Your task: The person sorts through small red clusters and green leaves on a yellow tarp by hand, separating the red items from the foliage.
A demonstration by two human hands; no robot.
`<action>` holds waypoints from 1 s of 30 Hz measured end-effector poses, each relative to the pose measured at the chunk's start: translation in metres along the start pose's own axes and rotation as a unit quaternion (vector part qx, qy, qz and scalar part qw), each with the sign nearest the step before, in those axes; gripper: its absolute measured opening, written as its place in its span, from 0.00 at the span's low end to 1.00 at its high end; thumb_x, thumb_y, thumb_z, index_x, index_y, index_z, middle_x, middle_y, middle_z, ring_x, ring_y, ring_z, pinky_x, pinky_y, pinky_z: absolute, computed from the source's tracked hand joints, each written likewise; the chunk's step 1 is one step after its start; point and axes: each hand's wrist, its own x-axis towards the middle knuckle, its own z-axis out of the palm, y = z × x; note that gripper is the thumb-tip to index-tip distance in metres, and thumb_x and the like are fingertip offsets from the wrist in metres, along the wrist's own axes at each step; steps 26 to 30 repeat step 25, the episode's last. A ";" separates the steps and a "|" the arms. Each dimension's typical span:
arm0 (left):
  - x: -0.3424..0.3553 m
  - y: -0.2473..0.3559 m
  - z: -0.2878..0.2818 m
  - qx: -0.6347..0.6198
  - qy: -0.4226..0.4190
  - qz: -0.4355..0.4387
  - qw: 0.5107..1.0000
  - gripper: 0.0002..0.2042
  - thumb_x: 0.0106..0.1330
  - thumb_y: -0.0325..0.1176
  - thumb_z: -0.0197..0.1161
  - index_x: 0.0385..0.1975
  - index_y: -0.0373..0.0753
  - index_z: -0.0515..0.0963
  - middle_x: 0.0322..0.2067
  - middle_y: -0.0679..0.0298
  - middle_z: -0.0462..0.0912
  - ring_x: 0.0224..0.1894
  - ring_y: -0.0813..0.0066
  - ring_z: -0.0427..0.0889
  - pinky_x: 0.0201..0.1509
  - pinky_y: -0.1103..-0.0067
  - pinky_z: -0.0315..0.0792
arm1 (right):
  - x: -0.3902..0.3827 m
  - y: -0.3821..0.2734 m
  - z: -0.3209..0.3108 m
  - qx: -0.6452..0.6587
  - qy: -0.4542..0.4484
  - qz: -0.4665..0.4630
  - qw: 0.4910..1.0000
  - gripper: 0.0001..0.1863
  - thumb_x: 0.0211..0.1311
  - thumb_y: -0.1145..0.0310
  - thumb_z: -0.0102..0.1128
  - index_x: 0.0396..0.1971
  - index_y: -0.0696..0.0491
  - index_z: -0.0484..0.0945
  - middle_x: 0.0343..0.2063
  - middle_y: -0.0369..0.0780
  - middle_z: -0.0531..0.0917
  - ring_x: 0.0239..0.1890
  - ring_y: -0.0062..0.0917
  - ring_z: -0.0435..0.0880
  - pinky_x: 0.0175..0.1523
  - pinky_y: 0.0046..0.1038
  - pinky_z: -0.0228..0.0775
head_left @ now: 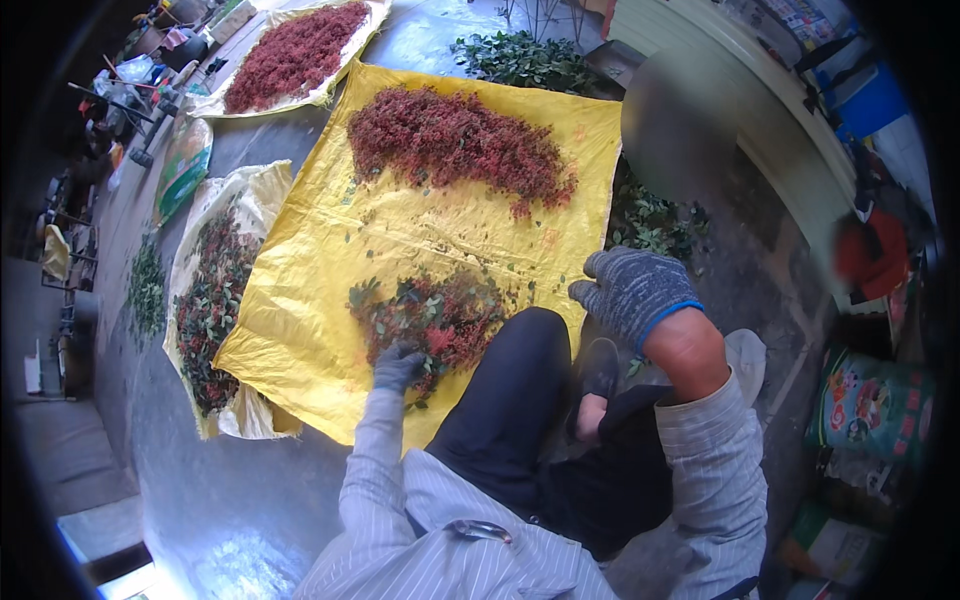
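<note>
My left hand [398, 367], in a dark grey glove, is at the near left edge of a mixed pile of red Sichuan pepper sprigs [440, 315] with green leaves. Its fingers are closed among the sprigs, partly covered by them. My right hand [640, 295], in a speckled grey glove with a blue cuff, is raised right of my knee, near the sheet's right edge. Thumb and bent forefinger stand slightly apart, and I see nothing between them. Under the pile lies a yellow woven sheet [300, 290]. Farther off on it is a heap of red pepper clusters [450, 140], nearly leafless.
To the left, a white sack [190, 250] holds leafy pepper sprigs. Another sheet of red peppers [295, 60] lies at the far left. Cut green leaves [525, 60] lie beyond the yellow sheet, with more leaves [655, 215] on its right. A green bag [870, 400] stands far right.
</note>
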 end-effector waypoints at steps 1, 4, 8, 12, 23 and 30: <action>0.013 -0.003 0.010 0.280 0.088 0.085 0.952 0.19 0.64 0.29 0.75 0.55 0.35 0.83 0.44 0.56 0.90 0.42 0.68 0.90 0.43 0.72 0.86 | 0.000 0.002 0.002 -0.006 -0.011 0.006 1.000 0.22 0.69 0.50 0.62 0.46 0.54 0.88 0.41 0.49 0.88 0.46 0.47 0.88 0.52 0.46 0.79; 0.016 -0.031 0.022 0.056 0.068 0.000 0.996 0.23 0.61 0.25 0.74 0.58 0.35 0.83 0.49 0.56 0.90 0.48 0.67 0.89 0.57 0.73 0.82 | -0.001 0.003 0.003 -0.013 -0.037 0.025 0.999 0.22 0.68 0.50 0.62 0.46 0.53 0.88 0.42 0.49 0.89 0.47 0.47 0.88 0.52 0.46 0.79; 0.021 -0.061 0.024 0.054 0.120 0.074 0.989 0.23 0.61 0.21 0.71 0.59 0.33 0.82 0.51 0.56 0.90 0.51 0.66 0.89 0.61 0.74 0.80 | -0.006 0.003 0.003 -0.003 -0.036 0.021 0.999 0.22 0.68 0.50 0.62 0.46 0.53 0.88 0.41 0.50 0.89 0.46 0.47 0.88 0.52 0.47 0.78; 0.020 -0.080 0.007 0.010 0.125 0.079 0.989 0.22 0.62 0.19 0.69 0.58 0.32 0.83 0.51 0.56 0.90 0.51 0.68 0.88 0.60 0.74 0.79 | -0.010 0.008 0.004 0.010 -0.026 0.020 0.999 0.22 0.67 0.50 0.62 0.45 0.54 0.88 0.39 0.50 0.88 0.45 0.49 0.88 0.51 0.47 0.79; 0.004 -0.048 0.056 0.302 0.202 0.116 0.924 0.20 0.62 0.38 0.75 0.52 0.39 0.87 0.52 0.49 0.87 0.55 0.51 0.85 0.63 0.64 0.77 | -0.011 -0.003 0.004 -0.019 -0.060 0.035 0.997 0.22 0.69 0.48 0.60 0.44 0.53 0.88 0.40 0.50 0.89 0.46 0.48 0.88 0.52 0.48 0.78; 0.028 -0.067 -0.005 0.055 0.156 0.078 0.983 0.17 0.66 0.40 0.75 0.52 0.42 0.88 0.57 0.51 0.87 0.56 0.55 0.86 0.65 0.64 0.76 | -0.005 -0.013 0.002 0.002 -0.061 0.016 0.998 0.23 0.68 0.47 0.60 0.44 0.52 0.88 0.40 0.51 0.89 0.47 0.47 0.88 0.53 0.49 0.78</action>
